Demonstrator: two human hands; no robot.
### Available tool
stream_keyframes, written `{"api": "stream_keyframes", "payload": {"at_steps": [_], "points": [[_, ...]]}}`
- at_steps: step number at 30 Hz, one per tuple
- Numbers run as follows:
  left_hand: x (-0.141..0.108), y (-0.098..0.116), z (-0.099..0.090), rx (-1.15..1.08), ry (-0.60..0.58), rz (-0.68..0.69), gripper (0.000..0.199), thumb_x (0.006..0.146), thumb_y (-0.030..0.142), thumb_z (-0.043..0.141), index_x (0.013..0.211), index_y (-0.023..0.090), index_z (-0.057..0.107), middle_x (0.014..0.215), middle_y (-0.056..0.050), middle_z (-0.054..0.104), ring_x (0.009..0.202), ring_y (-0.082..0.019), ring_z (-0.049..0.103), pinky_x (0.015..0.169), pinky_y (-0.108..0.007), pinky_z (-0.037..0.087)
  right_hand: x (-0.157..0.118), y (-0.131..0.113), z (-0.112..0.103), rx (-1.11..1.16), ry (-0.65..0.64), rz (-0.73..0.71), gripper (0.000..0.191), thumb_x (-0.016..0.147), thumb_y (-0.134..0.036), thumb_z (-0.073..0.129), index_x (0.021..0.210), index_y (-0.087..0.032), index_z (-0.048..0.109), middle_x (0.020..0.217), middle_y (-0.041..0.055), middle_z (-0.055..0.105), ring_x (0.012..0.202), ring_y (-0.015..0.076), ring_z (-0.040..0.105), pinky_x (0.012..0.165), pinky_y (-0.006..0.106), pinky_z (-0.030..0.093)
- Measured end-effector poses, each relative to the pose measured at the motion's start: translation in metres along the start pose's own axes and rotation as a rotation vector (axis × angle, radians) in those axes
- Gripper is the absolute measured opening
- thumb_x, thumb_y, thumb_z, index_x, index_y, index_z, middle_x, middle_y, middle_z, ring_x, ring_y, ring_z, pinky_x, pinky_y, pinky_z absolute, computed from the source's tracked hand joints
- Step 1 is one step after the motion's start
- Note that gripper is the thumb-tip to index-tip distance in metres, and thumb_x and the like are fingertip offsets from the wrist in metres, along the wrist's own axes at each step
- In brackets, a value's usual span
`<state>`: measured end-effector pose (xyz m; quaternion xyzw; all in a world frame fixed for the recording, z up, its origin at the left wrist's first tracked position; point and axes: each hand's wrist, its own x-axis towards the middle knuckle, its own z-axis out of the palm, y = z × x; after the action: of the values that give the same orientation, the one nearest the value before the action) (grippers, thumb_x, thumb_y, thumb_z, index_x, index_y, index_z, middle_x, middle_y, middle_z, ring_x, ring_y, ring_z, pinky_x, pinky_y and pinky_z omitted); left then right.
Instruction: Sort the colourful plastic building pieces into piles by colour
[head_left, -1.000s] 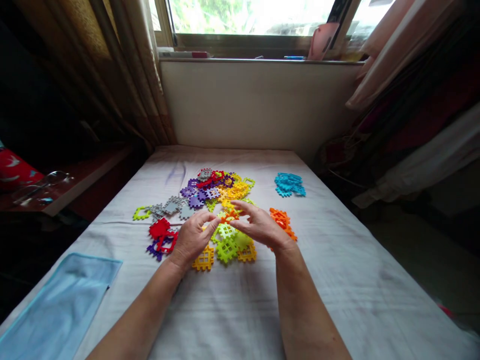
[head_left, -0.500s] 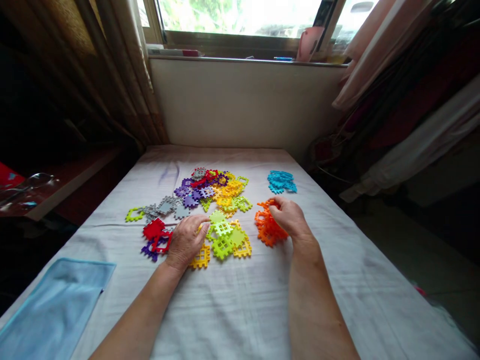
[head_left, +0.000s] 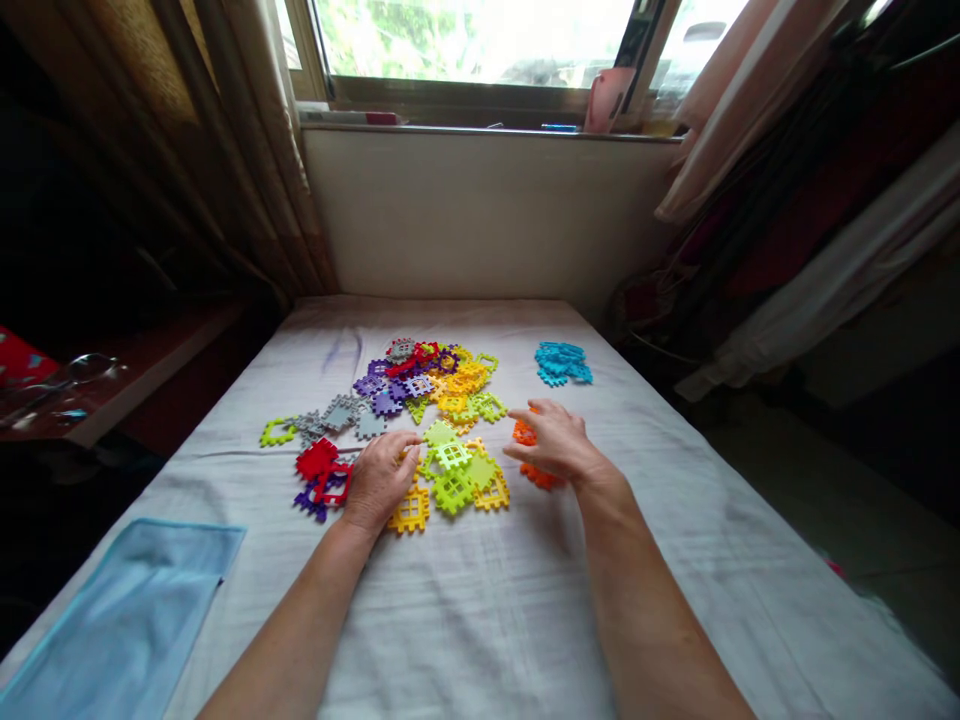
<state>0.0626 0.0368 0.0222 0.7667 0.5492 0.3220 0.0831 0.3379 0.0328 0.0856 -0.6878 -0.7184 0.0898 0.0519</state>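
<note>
Right hand (head_left: 559, 442): fingers spread, thumb held apart, over the orange pieces (head_left: 524, 433) and partly hiding them; can't tell from here whether it touches them. Left hand (head_left: 381, 482): palm down, fingers bent, thumb near the index finger; can't tell if anything is pinched. It sits between the red pieces (head_left: 316, 459) and the lime-green pieces (head_left: 454, 493), fingertips right beside the latter, with a yellow square (head_left: 410, 511) just by the thumb side. Purple pieces (head_left: 310, 502) lie partly under the red. Grey pieces (head_left: 341, 412) spread beyond the left hand, a lime-green frame (head_left: 277, 432) at their far left end. Farther off, a mixed heap of purple, red and yellow pieces (head_left: 465, 378); the blue pile (head_left: 562, 363) stands apart, past the orange. All of it on a pale, creased sheet (head_left: 480, 620). Light blue cloth (head_left: 127, 610) flat at near left. Outer stuff: glasses (head_left: 94, 367) on the dark ledge at left, curtain (head_left: 255, 150), pink cup (head_left: 606, 102) on the sill under the window (head_left: 480, 40).
</note>
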Motion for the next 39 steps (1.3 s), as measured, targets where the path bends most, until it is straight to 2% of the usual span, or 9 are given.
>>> {"api": "stream_keyframes", "payload": {"at_steps": [4, 8, 13, 17, 21, 24, 28, 39], "points": [[0.0, 0.0, 0.002, -0.005, 0.006, 0.001, 0.022, 0.089, 0.029, 0.049, 0.095, 0.025, 0.07, 0.106, -0.005, 0.075, 0.1, -0.021, 0.068, 0.095, -0.039, 0.052, -0.001, 0.0, 0.026, -0.146, 0.055, -0.134, 0.042, 0.086, -0.054, 0.06, 0.12, -0.03, 0.068, 0.147, 0.0132, 0.051, 0.135, 0.0337, 0.041, 0.107, 0.056, 0.027], [0.0, -0.002, 0.004, -0.007, -0.002, 0.0, 0.022, 0.088, 0.029, 0.05, 0.096, 0.024, 0.07, 0.106, -0.005, 0.075, 0.099, -0.021, 0.068, 0.094, -0.038, 0.052, 0.003, 0.019, 0.043, -0.161, 0.194, -0.079, 0.035, 0.093, -0.048, 0.051, 0.114, -0.028, 0.069, 0.143, 0.0111, 0.056, 0.13, 0.0301, 0.044, 0.104, 0.051, 0.029], [0.001, -0.004, 0.004, -0.013, -0.024, -0.015, 0.022, 0.088, 0.029, 0.05, 0.096, 0.024, 0.07, 0.106, -0.005, 0.074, 0.101, -0.022, 0.068, 0.095, -0.039, 0.051, 0.009, 0.04, 0.046, -0.142, 0.276, -0.017, 0.029, 0.091, -0.04, 0.053, 0.108, -0.028, 0.073, 0.137, 0.0072, 0.062, 0.123, 0.0284, 0.051, 0.101, 0.048, 0.03], [0.001, -0.003, 0.005, -0.007, -0.034, -0.014, 0.021, 0.088, 0.029, 0.051, 0.095, 0.024, 0.07, 0.106, -0.005, 0.074, 0.1, -0.022, 0.068, 0.094, -0.04, 0.051, 0.006, 0.045, 0.045, -0.13, 0.297, -0.032, 0.029, 0.091, -0.046, 0.053, 0.101, -0.028, 0.074, 0.134, 0.0073, 0.064, 0.122, 0.0281, 0.052, 0.1, 0.047, 0.031], [0.001, -0.002, 0.004, -0.01, -0.04, -0.014, 0.021, 0.088, 0.029, 0.051, 0.095, 0.024, 0.07, 0.105, -0.005, 0.074, 0.099, -0.023, 0.067, 0.094, -0.04, 0.051, -0.003, 0.043, 0.053, -0.156, 0.327, -0.112, 0.039, 0.088, -0.057, 0.055, 0.107, -0.027, 0.072, 0.137, 0.0105, 0.061, 0.126, 0.0315, 0.048, 0.103, 0.051, 0.027], [0.001, -0.002, 0.004, -0.008, -0.032, -0.007, 0.021, 0.088, 0.029, 0.051, 0.094, 0.024, 0.07, 0.104, -0.005, 0.074, 0.099, -0.023, 0.067, 0.094, -0.04, 0.051, -0.002, 0.048, 0.059, -0.159, 0.378, -0.102, 0.034, 0.089, -0.048, 0.055, 0.109, -0.026, 0.071, 0.136, 0.0107, 0.062, 0.125, 0.0311, 0.051, 0.106, 0.053, 0.023], [0.0, -0.001, 0.003, 0.002, -0.026, -0.003, 0.021, 0.088, 0.028, 0.051, 0.093, 0.024, 0.07, 0.103, -0.005, 0.074, 0.098, -0.022, 0.067, 0.093, -0.039, 0.052, 0.013, 0.069, 0.059, -0.133, 0.417, -0.022, 0.028, 0.089, -0.039, 0.054, 0.103, -0.024, 0.073, 0.13, 0.0109, 0.066, 0.118, 0.0295, 0.056, 0.105, 0.052, 0.026], [-0.001, 0.0, 0.002, 0.013, -0.052, -0.009, 0.018, 0.089, 0.028, 0.052, 0.094, 0.024, 0.069, 0.104, -0.004, 0.074, 0.099, -0.022, 0.067, 0.093, -0.039, 0.051, 0.05, 0.141, 0.056, -0.138, 0.457, 0.097, 0.029, 0.087, -0.04, 0.05, 0.094, -0.025, 0.074, 0.126, 0.0078, 0.068, 0.114, 0.0287, 0.057, 0.097, 0.051, 0.034]]}}
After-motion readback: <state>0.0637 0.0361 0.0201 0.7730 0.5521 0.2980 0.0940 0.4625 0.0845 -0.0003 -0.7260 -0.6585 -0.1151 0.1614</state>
